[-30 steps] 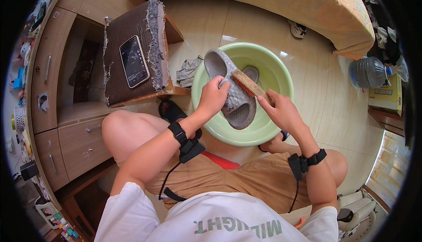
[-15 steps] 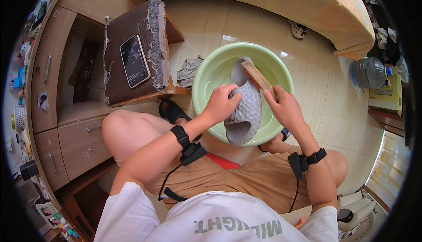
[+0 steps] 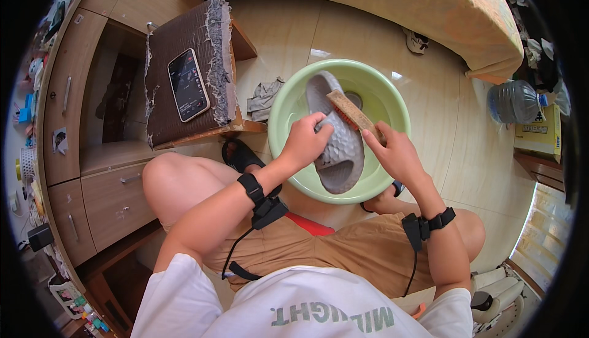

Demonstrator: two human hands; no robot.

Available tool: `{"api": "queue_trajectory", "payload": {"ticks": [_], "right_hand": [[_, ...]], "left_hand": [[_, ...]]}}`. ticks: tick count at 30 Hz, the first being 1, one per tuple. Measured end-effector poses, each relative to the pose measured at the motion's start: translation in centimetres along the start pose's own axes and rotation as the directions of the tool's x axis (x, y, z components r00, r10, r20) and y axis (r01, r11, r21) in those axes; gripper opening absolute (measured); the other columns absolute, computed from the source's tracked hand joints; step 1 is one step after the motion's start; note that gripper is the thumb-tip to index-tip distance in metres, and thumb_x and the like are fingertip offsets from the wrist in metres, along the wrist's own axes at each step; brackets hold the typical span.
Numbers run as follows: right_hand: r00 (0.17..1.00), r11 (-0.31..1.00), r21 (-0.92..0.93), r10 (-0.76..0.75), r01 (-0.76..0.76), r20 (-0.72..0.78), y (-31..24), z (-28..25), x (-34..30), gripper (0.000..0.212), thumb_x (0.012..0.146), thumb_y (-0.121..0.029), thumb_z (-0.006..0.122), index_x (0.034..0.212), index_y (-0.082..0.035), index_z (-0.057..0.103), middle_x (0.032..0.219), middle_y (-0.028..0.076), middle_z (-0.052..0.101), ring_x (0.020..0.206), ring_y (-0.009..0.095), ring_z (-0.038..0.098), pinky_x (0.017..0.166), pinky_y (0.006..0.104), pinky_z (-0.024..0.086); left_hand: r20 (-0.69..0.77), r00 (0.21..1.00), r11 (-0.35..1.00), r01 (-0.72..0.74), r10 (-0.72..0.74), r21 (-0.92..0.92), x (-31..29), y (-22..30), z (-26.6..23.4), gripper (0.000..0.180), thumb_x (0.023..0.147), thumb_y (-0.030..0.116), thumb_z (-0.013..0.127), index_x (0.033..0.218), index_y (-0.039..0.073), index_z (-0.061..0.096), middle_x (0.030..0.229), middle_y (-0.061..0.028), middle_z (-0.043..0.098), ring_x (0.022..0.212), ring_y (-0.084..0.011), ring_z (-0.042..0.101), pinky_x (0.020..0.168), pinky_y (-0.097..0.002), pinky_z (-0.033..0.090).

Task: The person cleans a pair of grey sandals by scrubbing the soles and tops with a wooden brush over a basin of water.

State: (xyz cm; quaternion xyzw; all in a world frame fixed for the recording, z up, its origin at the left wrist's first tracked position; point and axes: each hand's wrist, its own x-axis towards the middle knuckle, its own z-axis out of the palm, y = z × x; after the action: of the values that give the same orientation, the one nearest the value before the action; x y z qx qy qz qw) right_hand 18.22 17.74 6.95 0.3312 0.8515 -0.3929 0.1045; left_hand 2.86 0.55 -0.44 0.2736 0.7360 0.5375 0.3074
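Observation:
A grey slide sandal [image 3: 341, 147] with a bumpy strap is held over a pale green basin [image 3: 287, 172]. My left hand [image 3: 307, 140] is closed on the left edge of its strap, with the fingers partly hidden. In my right hand [image 3: 391, 152] is a wooden scrubbing brush [image 3: 354, 114] with reddish bristles, gripped at its near end. The bristles lie against the right side of the sandal's strap. The sandal is tilted, its toe and heel ends both showing, and a round drain plug [image 3: 353, 100] shows on the basin's bottom.
A frayed brown stool [image 3: 161, 55] bearing a phone [image 3: 188, 85] stands left of the basin. A grey cloth [image 3: 264, 100] lies between them on the floor. My feet in dark slippers [image 3: 244, 159] flank the basin. Far right are a large water bottle [image 3: 514, 101] and a yellow box [image 3: 543, 132].
The sandal has turned, its far end swinging left and its sole edge showing more. The brush has shifted slightly left and nearer along the strap. Both hands keep their grip.

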Motion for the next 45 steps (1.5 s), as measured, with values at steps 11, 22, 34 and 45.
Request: {"api": "queue_trajectory", "payload": {"ticks": [11,22,34,45], "right_hand": [[0.999,1.0,-0.007,0.007,-0.008,-0.049,0.5,-0.1,0.3,0.049,0.102,-0.049,0.062,0.103,0.0,0.065,0.079,0.023,0.069,0.074,0.042,0.067,0.069,0.048,0.052],[1.0,1.0,0.009,-0.002,0.002,0.022,-0.2,-0.2,-0.1,0.051,0.102,-0.051,0.06,0.101,0.0,0.065,0.079,0.022,0.069,0.075,0.042,0.067,0.07,0.0482,0.052],[1.0,1.0,-0.017,-0.01,0.01,0.003,0.6,0.0,0.2,0.051,0.102,-0.05,0.062,0.099,0.001,0.065,0.076,0.023,0.068,0.072,0.042,0.066,0.069,0.049,0.051],[0.999,0.999,-0.045,-0.004,0.001,-0.054,0.8,0.3,0.1,0.051,0.103,-0.052,0.059,0.099,-0.001,0.064,0.076,0.023,0.067,0.072,0.043,0.065,0.069,0.0502,0.051]], "left_hand": [[0.006,1.0,0.999,-0.012,0.012,0.051,0.3,-0.3,0.2,0.029,0.092,0.023,0.062,0.1,-0.004,0.069,0.086,-0.0282,0.067,0.083,-0.0412,0.066,0.079,-0.0458,0.052],[-0.042,0.998,0.999,0.041,-0.04,0.023,0.3,0.1,-0.3,0.027,0.092,0.021,0.061,0.093,-0.005,0.065,0.073,-0.0251,0.063,0.067,-0.0373,0.063,0.069,-0.0442,0.05],[-0.028,0.995,0.995,0.092,-0.091,0.037,0.4,0.0,-0.1,0.031,0.094,0.025,0.062,0.098,-0.006,0.067,0.085,-0.0269,0.069,0.081,-0.0394,0.07,0.077,-0.0456,0.053],[0.143,0.985,0.995,0.097,-0.093,-0.021,0.2,-0.7,-0.2,0.02,0.098,0.015,0.06,0.097,-0.004,0.067,0.078,-0.0014,0.064,0.076,-0.0075,0.056,0.07,-0.0286,0.047]]}}
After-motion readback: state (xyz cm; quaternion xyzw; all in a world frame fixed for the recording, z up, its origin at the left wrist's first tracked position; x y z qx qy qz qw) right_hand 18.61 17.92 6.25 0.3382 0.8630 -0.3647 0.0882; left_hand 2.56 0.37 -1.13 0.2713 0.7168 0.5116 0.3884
